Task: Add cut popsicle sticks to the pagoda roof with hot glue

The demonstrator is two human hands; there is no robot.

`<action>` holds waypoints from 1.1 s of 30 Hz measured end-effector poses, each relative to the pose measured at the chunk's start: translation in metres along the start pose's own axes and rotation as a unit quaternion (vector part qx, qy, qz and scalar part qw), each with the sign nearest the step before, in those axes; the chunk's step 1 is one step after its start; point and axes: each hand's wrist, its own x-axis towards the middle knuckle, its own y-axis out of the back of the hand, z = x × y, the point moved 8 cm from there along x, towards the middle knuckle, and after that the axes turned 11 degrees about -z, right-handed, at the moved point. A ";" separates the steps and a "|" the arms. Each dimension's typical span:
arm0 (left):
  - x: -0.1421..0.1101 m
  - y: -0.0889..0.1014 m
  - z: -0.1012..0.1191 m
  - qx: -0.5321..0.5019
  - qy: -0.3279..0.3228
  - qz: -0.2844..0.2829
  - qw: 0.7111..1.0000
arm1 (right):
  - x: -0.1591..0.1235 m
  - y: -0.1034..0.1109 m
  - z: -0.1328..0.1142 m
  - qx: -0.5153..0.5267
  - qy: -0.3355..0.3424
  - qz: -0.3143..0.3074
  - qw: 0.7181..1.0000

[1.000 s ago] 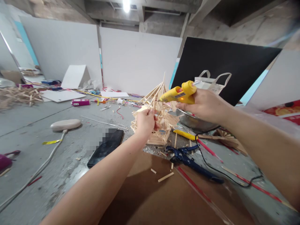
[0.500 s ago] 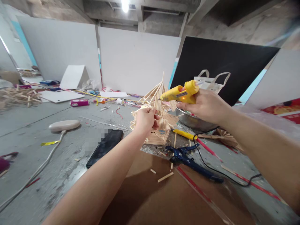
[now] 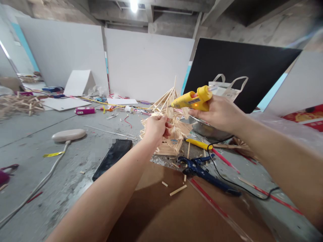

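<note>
A small house-like model (image 3: 168,148) built of thin wooden sticks stands on the grey surface, its pointed roof of slanted sticks rising in the middle. My left hand (image 3: 156,127) is closed in a pinch at the near side of the roof; whatever its fingertips grip is mostly hidden. My right hand (image 3: 222,111) is wrapped round a yellow hot glue gun (image 3: 194,99) with an orange light glowing on its side. The gun's nozzle points left and is at the roof sticks; I cannot tell if it touches them.
Blue-handled cutters (image 3: 209,178) and a yellow utility knife (image 3: 199,144) lie near the model, by a metal bowl (image 3: 209,129). A black phone (image 3: 113,158), a white corded block (image 3: 68,135) and brown cardboard (image 3: 161,208) lie closer. A black cord hangs under my right arm.
The view has shifted slightly. Both hands keep nearly the same place, with the glue gun's nozzle staying close to the roof sticks.
</note>
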 end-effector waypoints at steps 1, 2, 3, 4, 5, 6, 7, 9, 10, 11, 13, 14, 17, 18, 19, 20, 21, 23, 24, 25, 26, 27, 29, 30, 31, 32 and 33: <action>0.000 0.000 0.000 -0.001 0.002 0.000 1.000 | 0.000 0.000 -0.002 -0.010 0.007 -0.002 1.000; -0.001 0.000 0.001 -0.002 0.004 0.001 1.000 | 0.000 -0.001 -0.004 -0.024 0.014 -0.003 1.000; -0.001 -0.001 0.001 -0.003 0.006 0.002 1.000 | 0.000 -0.001 -0.005 -0.039 0.018 -0.003 0.999; -0.001 -0.001 0.001 -0.004 0.007 0.002 1.000 | 0.000 -0.001 -0.005 -0.045 0.018 -0.005 0.999; -0.001 -0.001 0.001 -0.005 0.008 0.002 1.000 | 0.000 -0.002 -0.006 -0.048 0.016 -0.010 0.999; -0.001 -0.001 0.001 -0.006 0.008 0.001 1.000 | 0.000 -0.002 -0.005 -0.048 0.013 -0.015 0.999; -0.001 -0.001 0.001 -0.008 0.007 0.001 1.000 | 0.001 -0.002 -0.005 -0.047 0.009 -0.018 0.999; -0.001 -0.001 0.001 -0.011 0.003 0.001 1.000 | 0.001 -0.002 -0.005 -0.045 0.006 -0.022 0.999; 0.000 -0.001 0.000 -0.013 0.001 0.000 1.000 | 0.001 -0.002 -0.005 -0.044 0.004 -0.024 0.999; 0.000 -0.001 0.000 -0.014 0.000 -0.001 1.000 | 0.002 -0.002 -0.005 -0.046 0.002 -0.025 0.999; 0.000 -0.001 0.000 -0.017 0.001 -0.002 1.000 | 0.002 -0.002 -0.004 -0.050 -0.001 -0.027 0.998; 0.000 -0.001 -0.001 -0.018 0.001 -0.001 1.000 | 0.002 -0.002 -0.004 -0.052 -0.002 -0.026 0.998; 0.001 -0.001 -0.001 -0.016 0.003 0.000 1.000 | 0.002 -0.001 -0.004 -0.050 -0.003 -0.021 0.999; 0.001 -0.001 0.000 -0.015 0.003 -0.002 1.000 | 0.002 -0.002 -0.004 -0.048 -0.003 -0.024 0.999; 0.001 -0.001 0.000 -0.015 0.002 -0.002 1.000 | 0.001 -0.002 -0.005 -0.047 -0.003 -0.028 0.998; 0.001 -0.001 0.000 -0.015 0.002 -0.002 1.000 | 0.001 -0.003 -0.005 -0.046 -0.003 -0.033 0.998; 0.001 -0.001 0.000 -0.014 0.002 -0.003 1.000 | 0.001 -0.003 -0.005 -0.045 -0.003 -0.036 0.998; 0.001 -0.001 0.000 -0.013 0.004 -0.003 1.000 | 0.000 -0.004 -0.006 -0.045 -0.005 -0.043 0.998; 0.001 0.000 0.000 -0.012 0.004 -0.003 1.000 | 0.000 -0.004 -0.006 -0.045 -0.005 -0.045 0.998; 0.001 0.000 0.000 -0.011 0.004 -0.004 1.000 | 0.000 -0.004 -0.006 -0.046 -0.006 -0.046 0.998; 0.001 0.000 0.000 -0.011 0.004 -0.006 1.000 | 0.000 -0.004 -0.006 -0.048 -0.008 -0.047 0.998; 0.002 0.000 0.000 -0.011 0.004 -0.006 1.000 | 0.000 -0.004 -0.006 -0.050 -0.011 -0.048 0.998; 0.002 0.000 0.000 -0.013 0.003 -0.007 1.000 | -0.001 -0.003 -0.006 -0.054 -0.016 -0.047 0.997; 0.002 0.000 0.000 -0.014 0.003 -0.007 1.000 | -0.001 -0.003 -0.006 -0.055 -0.016 -0.046 0.997; 0.002 0.000 0.000 -0.015 0.003 -0.006 1.000 | -0.001 -0.003 -0.007 -0.053 -0.014 -0.046 0.997; 0.002 -0.001 0.000 -0.015 0.004 -0.006 1.000 | -0.001 -0.003 -0.007 -0.051 -0.012 -0.045 0.998; 0.001 -0.001 0.000 -0.016 0.004 -0.006 1.000 | -0.001 -0.003 -0.007 -0.049 -0.009 -0.044 0.998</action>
